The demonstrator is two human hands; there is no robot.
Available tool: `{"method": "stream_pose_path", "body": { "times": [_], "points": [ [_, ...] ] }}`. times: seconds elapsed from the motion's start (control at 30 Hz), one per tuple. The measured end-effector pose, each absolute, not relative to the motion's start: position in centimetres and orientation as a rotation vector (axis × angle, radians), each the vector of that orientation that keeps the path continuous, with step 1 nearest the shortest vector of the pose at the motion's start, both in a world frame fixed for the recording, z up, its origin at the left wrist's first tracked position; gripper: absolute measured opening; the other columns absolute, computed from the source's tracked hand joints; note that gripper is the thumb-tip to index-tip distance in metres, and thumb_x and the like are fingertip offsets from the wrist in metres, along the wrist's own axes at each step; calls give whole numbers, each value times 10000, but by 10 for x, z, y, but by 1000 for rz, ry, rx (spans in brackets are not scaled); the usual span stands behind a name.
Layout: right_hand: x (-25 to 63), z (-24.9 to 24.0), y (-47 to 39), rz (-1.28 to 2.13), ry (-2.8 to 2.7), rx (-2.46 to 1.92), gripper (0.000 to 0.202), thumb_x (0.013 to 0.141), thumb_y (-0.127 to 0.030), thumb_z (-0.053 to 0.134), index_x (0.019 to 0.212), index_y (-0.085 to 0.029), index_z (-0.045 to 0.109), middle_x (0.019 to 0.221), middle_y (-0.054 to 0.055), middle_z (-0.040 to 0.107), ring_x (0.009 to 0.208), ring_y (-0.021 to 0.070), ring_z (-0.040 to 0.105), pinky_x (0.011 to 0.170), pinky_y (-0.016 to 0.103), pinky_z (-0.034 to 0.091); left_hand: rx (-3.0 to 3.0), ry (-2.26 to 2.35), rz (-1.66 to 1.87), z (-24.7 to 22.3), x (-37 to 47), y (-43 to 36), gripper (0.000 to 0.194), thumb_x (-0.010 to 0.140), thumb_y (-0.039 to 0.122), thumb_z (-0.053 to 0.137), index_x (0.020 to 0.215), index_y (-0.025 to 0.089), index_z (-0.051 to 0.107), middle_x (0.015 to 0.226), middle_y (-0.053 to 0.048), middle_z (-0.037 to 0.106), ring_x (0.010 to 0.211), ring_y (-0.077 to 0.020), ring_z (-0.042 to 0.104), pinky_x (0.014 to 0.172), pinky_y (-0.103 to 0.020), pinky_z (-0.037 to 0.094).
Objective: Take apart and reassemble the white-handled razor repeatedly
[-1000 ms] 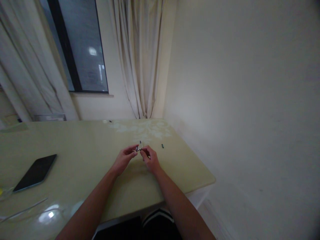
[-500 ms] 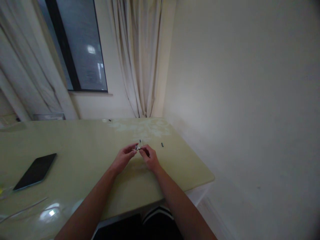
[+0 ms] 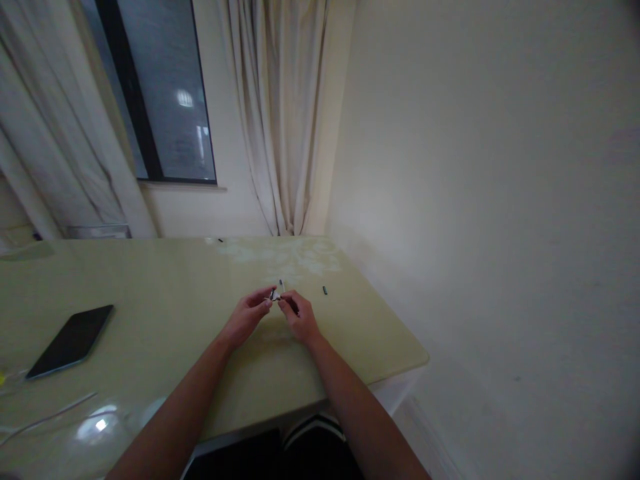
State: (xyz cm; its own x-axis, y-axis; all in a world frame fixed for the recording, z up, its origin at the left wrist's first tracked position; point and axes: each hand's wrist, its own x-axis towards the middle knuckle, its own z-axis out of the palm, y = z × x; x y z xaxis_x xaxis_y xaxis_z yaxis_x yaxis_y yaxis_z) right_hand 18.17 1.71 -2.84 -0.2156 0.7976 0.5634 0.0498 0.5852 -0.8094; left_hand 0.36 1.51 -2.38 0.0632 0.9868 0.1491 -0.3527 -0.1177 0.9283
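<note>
Over the pale green tabletop (image 3: pixel 190 280) my two hands meet close together. My left hand (image 3: pixel 247 315) pinches a small dark-and-white item (image 3: pixel 273 295) between thumb and fingers; its kind is too small to make out. From the right, my right hand (image 3: pixel 299 315) is closed at the same item, with thumb and forefinger pressed together at its edge. Just beyond the fingertips lies a thin pen-like stick (image 3: pixel 282 285) with a dark end. Further right, a short dark piece (image 3: pixel 325 291) rests on the table.
A black tablet (image 3: pixel 73 341) lies on the left side of the table. Nearer me is a white cable (image 3: pixel 50 419). Another small dark piece (image 3: pixel 221 240) sits at the far edge. A wall (image 3: pixel 475 233) runs along the right, and curtains (image 3: pixel 280 120) hang behind.
Both hands stay almost in place around the small item. The view has shifted very slightly; nothing else has visibly moved.
</note>
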Motion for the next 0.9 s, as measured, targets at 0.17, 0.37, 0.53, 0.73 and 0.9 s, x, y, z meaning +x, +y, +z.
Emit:
{"method": "stream_pose_path", "body": {
  "times": [0.17,0.37,0.53,0.73,0.9],
  "points": [
    [181,-29,16,856,-1638,-706,265,975,-463,621,969,-205,678,743,-13,577,636,136,484,587,245,382,1079,784,1380,-22,4,14,549,602,398,981,1104,229,837,1059,-78,797,877,-174,651,817,-282,495],
    [181,-29,17,849,-1593,-726,278,979,-471,616,984,-203,689,737,-10,574,634,139,491,586,248,394,1067,751,1363,-22,6,13,555,600,386,985,1114,235,838,1038,-74,797,800,-148,630,763,-272,483],
    [182,-29,16,817,-1615,-738,283,977,-474,616,976,-204,699,725,-6,574,639,148,498,587,252,395,1064,740,1368,-23,8,13,557,586,378,995,1106,251,840,1001,-55,794,788,-133,617,746,-255,483],
    [182,-26,14,742,-1619,-746,282,981,-465,607,996,-201,705,799,17,636,686,159,532,633,263,420,1042,739,1403,-23,7,14,534,596,352,996,1098,267,839,1013,-43,790,816,-128,631,772,-246,489],
    [182,-27,14,750,-1653,-742,298,990,-471,595,1006,-195,706,825,26,645,697,158,535,628,258,420,1051,731,1375,-20,8,12,584,590,341,998,1139,238,827,992,-57,792,839,-144,648,798,-261,494]
  ]
}}
